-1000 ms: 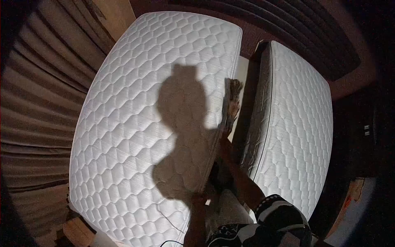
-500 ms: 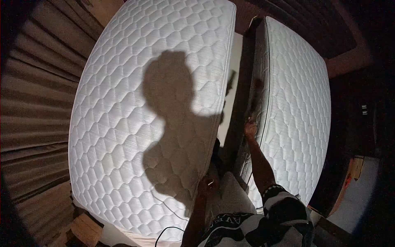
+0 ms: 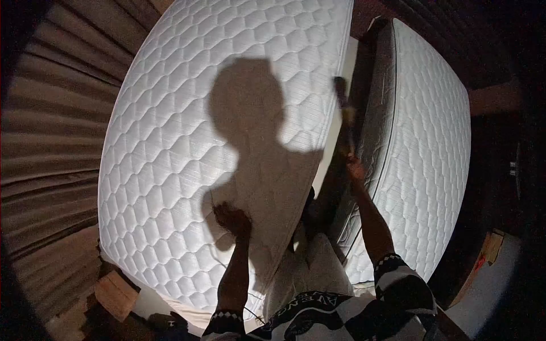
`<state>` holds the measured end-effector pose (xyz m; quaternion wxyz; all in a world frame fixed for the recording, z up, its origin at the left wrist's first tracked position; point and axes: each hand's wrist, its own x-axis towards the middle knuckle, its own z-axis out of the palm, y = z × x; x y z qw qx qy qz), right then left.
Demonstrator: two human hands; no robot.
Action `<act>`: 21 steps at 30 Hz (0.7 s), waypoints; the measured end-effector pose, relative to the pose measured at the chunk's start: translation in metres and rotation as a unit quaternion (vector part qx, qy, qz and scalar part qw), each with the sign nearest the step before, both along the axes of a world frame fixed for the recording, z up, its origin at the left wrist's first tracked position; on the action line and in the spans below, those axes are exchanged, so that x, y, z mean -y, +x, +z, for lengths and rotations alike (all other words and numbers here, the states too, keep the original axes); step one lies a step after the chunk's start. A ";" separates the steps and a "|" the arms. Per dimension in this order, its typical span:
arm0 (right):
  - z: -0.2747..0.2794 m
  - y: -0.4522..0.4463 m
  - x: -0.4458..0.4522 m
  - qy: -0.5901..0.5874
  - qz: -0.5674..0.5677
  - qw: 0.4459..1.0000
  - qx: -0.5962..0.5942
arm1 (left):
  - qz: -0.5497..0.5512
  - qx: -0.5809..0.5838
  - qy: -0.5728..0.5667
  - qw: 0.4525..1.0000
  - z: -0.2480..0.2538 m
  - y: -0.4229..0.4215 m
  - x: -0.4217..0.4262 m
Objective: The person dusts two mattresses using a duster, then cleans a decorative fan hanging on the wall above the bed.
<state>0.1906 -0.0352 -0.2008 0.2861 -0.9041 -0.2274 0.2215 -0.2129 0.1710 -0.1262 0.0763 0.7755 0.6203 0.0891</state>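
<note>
My right hand [image 3: 355, 169] is closed round the handle of a long brush-like tool [image 3: 343, 105], held upright in the gap between two mattresses. The tool is dark and blurred, with a yellowish part midway. My left hand [image 3: 232, 219] is over the large white quilted mattress [image 3: 165, 170], in the shadow of my head and body. Its fingers are loosely bent and apart, and nothing shows in them. To the right of my right hand stands the second white quilted mattress [image 3: 429, 148], its darker side facing the gap.
Brown curtains [image 3: 51, 153] hang along the left. A wooden block [image 3: 116, 295] lies at the lower left, near the mattress corner. At the lower right is a pale surface with a wooden edge [image 3: 480, 267]. A thin dark cable [image 3: 254, 316] is near my left forearm.
My left hand has moved up and left from the near mattress edge onto its top. My right hand, still gripping the tool, has shifted slightly; the tool now tilts left. The view has shifted too.
</note>
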 end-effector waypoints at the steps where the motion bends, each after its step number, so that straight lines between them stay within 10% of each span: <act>1: 0.006 0.015 -0.004 -0.009 -0.084 0.995 -0.051 | 0.008 -0.003 0.001 1.000 -0.005 -0.003 0.000; 9: 0.025 -0.084 -0.004 -0.044 0.279 0.941 0.187 | -0.029 0.084 0.094 0.992 0.006 0.003 0.000; 15: -0.048 -0.018 0.051 -0.042 0.045 0.986 0.155 | 0.003 -0.028 0.056 0.998 -0.013 0.007 0.000; 17: -0.038 -0.032 0.061 -0.068 0.109 0.943 0.308 | 0.018 -0.081 0.024 0.996 -0.028 0.005 0.006; 19: -0.011 -0.050 0.047 -0.162 0.279 0.815 0.481 | 0.056 0.150 0.027 0.987 -0.056 -0.007 0.005; 21: -0.013 -0.047 0.047 -0.015 0.233 0.933 0.273 | -0.024 0.013 0.139 0.990 -0.040 -0.004 0.001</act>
